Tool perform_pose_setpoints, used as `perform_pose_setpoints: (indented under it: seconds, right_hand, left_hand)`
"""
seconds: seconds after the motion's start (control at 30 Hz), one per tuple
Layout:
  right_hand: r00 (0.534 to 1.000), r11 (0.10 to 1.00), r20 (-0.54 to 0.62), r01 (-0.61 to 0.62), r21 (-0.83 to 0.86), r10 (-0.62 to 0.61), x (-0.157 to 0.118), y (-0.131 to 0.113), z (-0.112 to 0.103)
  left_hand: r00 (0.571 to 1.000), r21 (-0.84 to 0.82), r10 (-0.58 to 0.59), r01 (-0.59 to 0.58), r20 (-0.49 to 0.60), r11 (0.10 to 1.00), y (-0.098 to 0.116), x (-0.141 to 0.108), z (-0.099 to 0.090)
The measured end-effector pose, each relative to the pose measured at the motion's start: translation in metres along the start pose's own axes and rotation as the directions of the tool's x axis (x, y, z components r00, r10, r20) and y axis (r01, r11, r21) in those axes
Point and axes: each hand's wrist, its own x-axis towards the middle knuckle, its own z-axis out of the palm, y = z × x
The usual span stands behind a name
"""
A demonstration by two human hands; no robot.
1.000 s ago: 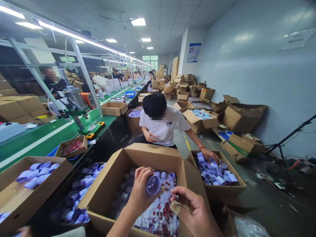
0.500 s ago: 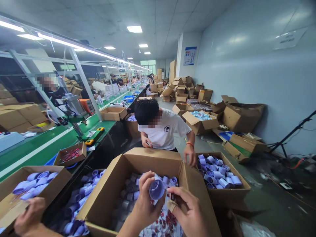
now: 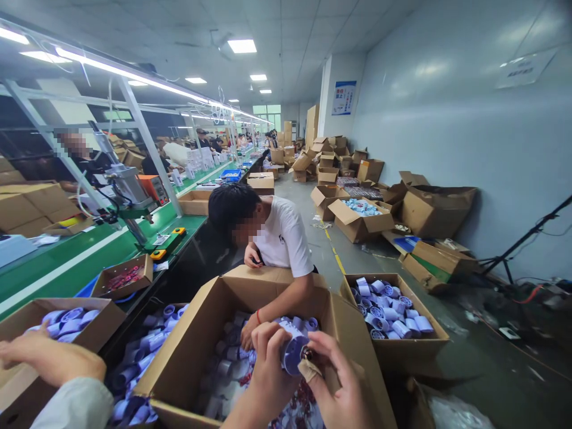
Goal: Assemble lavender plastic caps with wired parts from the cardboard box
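Note:
My left hand (image 3: pixel 268 372) is closed round a purple plastic cup (image 3: pixel 294 353), its mouth turned toward the right. At that mouth, my right hand (image 3: pixel 337 381) pinches a small dark red part (image 3: pixel 307 353); a tan covering wraps one of its fingertips. Both hands are above a large open carton (image 3: pixel 179 357) holding purple cups and small red parts. Across the carton, a person in a white shirt (image 3: pixel 286 235) leans over with one hand (image 3: pixel 247 333) down among the cups, just beyond my left hand.
Another person's hand (image 3: pixel 53 357) reaches over a carton of purple cups (image 3: pixel 107 325) at left. A box of cups (image 3: pixel 415 351) stands at right. A green workbench (image 3: pixel 192 226) carries a press machine (image 3: pixel 129 190). Cartons (image 3: pixel 433 214) line the wall.
My right hand has brought the red part to the cup, which has turned sideways. The person opposite has leaned left and reached into the carton. The hand at far left has moved up.

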Motion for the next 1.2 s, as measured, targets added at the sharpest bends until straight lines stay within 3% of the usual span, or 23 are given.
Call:
perform_pose_setpoints:
  seconds: [0.07,0.2,0.33,0.53,0.63,0.8,0.93,1.07,1.2]
  right_hand:
    - [0.988,0.982,-0.064,0.134,-0.133,-0.143,-0.002,0.002,0.002]
    - [0.881,0.835,-0.173,0.331,-0.440,-0.441,-0.003,0.003,0.007]
    - [0.868,0.750,-0.121,0.336,-0.570,-0.481,0.002,-0.001,0.009]
    - [0.862,0.750,-0.028,0.425,-0.507,-0.507,0.008,-0.006,0.008]
    - [0.889,0.834,-0.101,0.374,-0.407,-0.448,0.006,-0.003,0.012]
    - [0.962,0.982,-0.214,0.142,-0.124,-0.167,0.005,0.000,0.022]
    - [0.987,1.000,-0.162,0.011,0.026,-0.007,0.011,-0.006,0.028]
    - [0.990,0.992,-0.084,-0.105,0.074,0.111,0.016,-0.008,0.027]
    - [0.994,0.998,-0.092,-0.055,0.025,0.057,0.015,-0.002,0.026]
  left_hand:
    - [1.000,-0.042,-0.008,0.008,-0.010,0.999,0.003,0.002,0.002]
    - [1.000,-0.151,0.003,-0.003,-0.004,0.989,0.007,0.007,0.004]
    - [0.997,-0.172,0.065,-0.072,-0.048,0.982,0.008,0.011,0.007]
    - [0.988,-0.217,0.043,-0.074,-0.146,0.973,0.004,0.009,0.010]
    - [0.994,-0.200,0.038,-0.057,-0.097,0.978,0.004,0.009,0.008]
    - [0.996,-0.197,0.063,-0.075,-0.066,0.978,0.007,0.012,0.006]
    - [0.991,-0.177,0.078,-0.096,-0.105,0.980,0.006,0.010,0.010]
    - [0.990,-0.156,0.066,-0.085,-0.121,0.984,0.004,0.009,0.013]
    - [0.990,-0.195,0.114,-0.128,-0.081,0.972,0.002,0.015,0.012]
